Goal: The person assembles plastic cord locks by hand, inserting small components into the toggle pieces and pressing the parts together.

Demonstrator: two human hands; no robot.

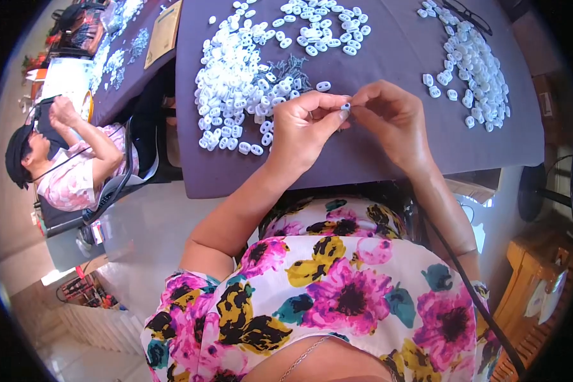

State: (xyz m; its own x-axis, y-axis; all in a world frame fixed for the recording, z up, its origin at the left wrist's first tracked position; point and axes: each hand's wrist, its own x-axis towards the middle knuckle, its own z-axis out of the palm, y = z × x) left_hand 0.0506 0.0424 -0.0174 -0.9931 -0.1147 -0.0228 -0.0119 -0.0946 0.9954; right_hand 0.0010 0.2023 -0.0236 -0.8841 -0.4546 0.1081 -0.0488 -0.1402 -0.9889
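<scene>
My left hand [304, 127] pinches a small white two-holed plastic piece [346, 107] between thumb and forefinger, above the near part of the table. Close against it, my right hand [393, 121] has its thumb and forefinger pressed together at the piece's right side. Whatever those right fingertips hold is too small to make out. Just left of my left hand lies a large heap of similar white oval pieces [226, 83]. A pile of thin dark grey metal bits [290, 71] touches that heap, and a single white piece [323, 86] lies beyond my left fingers.
More white pieces [325, 25] are spread at the far middle of the purple-grey tablecloth [388, 48]. Another white heap [477, 73] lies at the right, with dark-framed glasses [470, 16] behind. At left, a seated person [70, 153] works at another table.
</scene>
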